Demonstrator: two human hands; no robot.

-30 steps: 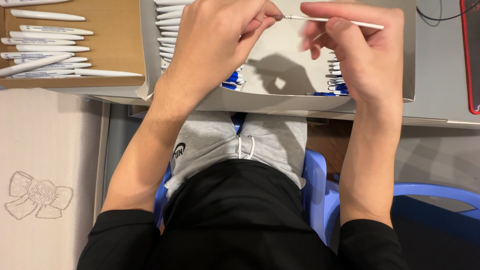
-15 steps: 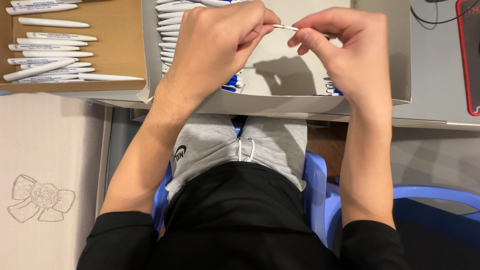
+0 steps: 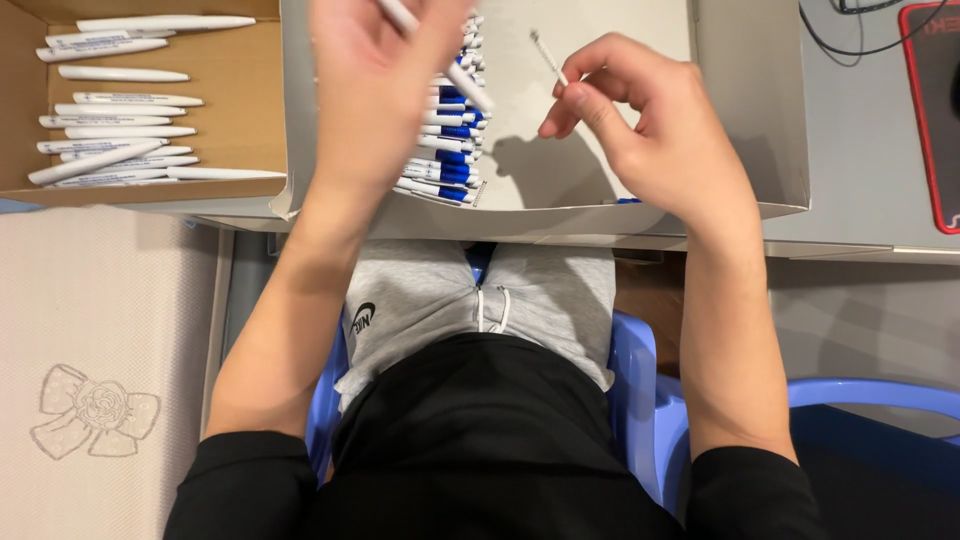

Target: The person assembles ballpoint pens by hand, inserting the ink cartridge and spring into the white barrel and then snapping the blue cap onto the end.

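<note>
A thin white pen refill (image 3: 549,58) is pinched between thumb and forefinger of the right hand (image 3: 640,120), its free end raised up and to the left over the grey tray (image 3: 745,110), apparently so that the tip is kept clear and can be lined up. The left hand (image 3: 375,90) is blurred and closed around a white pen barrel (image 3: 470,85), of which only a short length is seen below the fingers and another stub near the top edge; how firmly it is gripped cannot be told. Both hands are held above the tray, close to the row of white and blue pens (image 3: 445,150) stacked along its left side, so that parts are within reach. In the cardboard box (image 3: 250,90) to the left, plain white pens (image 3: 110,130) are laid roughly parallel, kept apart from the stacked row. The bench (image 3: 860,215) is cut off at the right, where a red-edged pad (image 3: 935,110) and a dark cable (image 3: 830,30) are only partly seen. The upper fingers of the left hand are lost at the frame edge.
</note>
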